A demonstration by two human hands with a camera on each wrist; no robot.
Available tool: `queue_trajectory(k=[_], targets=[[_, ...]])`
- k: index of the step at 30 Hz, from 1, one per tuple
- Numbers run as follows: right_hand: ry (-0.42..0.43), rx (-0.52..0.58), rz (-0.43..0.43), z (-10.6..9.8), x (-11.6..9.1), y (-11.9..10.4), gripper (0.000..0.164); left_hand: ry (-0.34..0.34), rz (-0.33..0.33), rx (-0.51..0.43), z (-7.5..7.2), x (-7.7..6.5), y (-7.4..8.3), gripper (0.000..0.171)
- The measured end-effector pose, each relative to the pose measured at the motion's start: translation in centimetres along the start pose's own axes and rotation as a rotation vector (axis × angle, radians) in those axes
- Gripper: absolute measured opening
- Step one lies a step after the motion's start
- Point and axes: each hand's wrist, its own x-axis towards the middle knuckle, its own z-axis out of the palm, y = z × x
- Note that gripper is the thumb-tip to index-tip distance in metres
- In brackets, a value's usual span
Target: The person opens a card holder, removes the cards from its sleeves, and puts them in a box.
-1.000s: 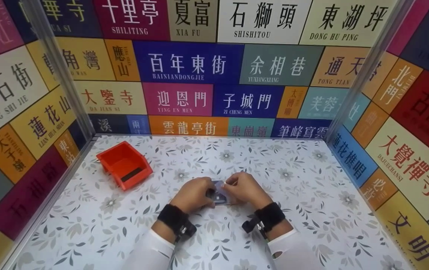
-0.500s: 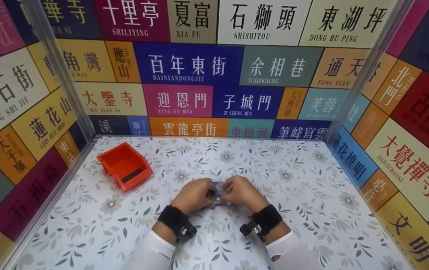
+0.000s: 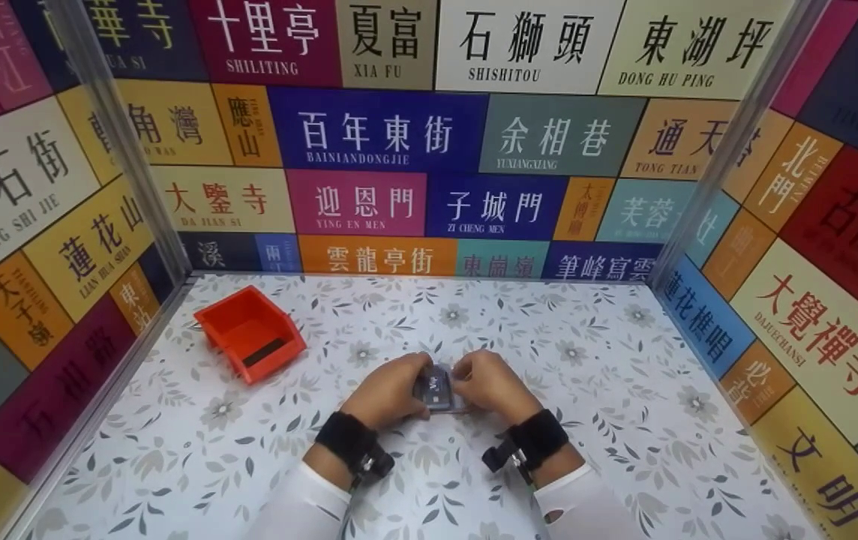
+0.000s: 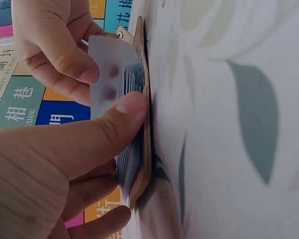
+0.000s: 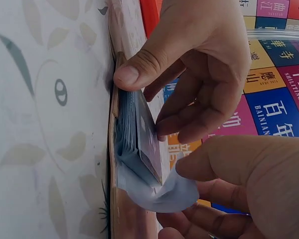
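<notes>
A small card holder (image 3: pixel 436 391) lies on the table between the two hands, a dark top face with white print showing. Its stack of clear plastic sleeves (image 5: pixel 134 132) sits on a brown cover (image 5: pixel 134 214). A metal snap (image 4: pixel 121 34) shows at the cover's far end. My left hand (image 3: pixel 390 390) grips the holder from the left, thumb on the near edge and fingers at the far side. My right hand (image 3: pixel 495 386) pinches one bent translucent sleeve (image 5: pixel 164 194) at the right side, between thumb and fingers. Both hands partly hide the holder.
An open red-orange plastic bin (image 3: pixel 253 330) stands at the left back of the table (image 3: pixel 624 435), which has a leaf-and-flower print. Walls (image 3: pixel 384 124) with coloured Chinese name panels enclose the back and both sides.
The translucent sleeve, earlier over the card holder's face, has moved right with my right hand, so the dark printed face shows. My left hand keeps its hold in nearly the same place.
</notes>
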Motion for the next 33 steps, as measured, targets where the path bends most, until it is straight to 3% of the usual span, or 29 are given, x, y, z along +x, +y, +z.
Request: queue_trajectory(k=[4, 10, 21, 33], targets=[[0.077, -0.049, 0.002, -0.3, 0.2, 0.4, 0.020, -0.010, -0.012, 0.003, 0.1, 0.0, 0.0, 0.065], [0.153, -0.049, 0.004, -0.6, 0.4, 1.4, 0.020, -0.012, 0.019, 0.065, 0.1, 0.1, -0.1, 0.050], [0.088, -0.021, 0.112, -0.4, 0.9, 2.8, 0.033, -0.024, 0.011, 0.090, 0.2, 0.1, -0.4, 0.042], [0.085, 0.000, 0.088, -0.1, 0.7, 3.3, 0.024, -0.025, 0.016, 0.143, 0.0, 0.0, 0.3, 0.035]])
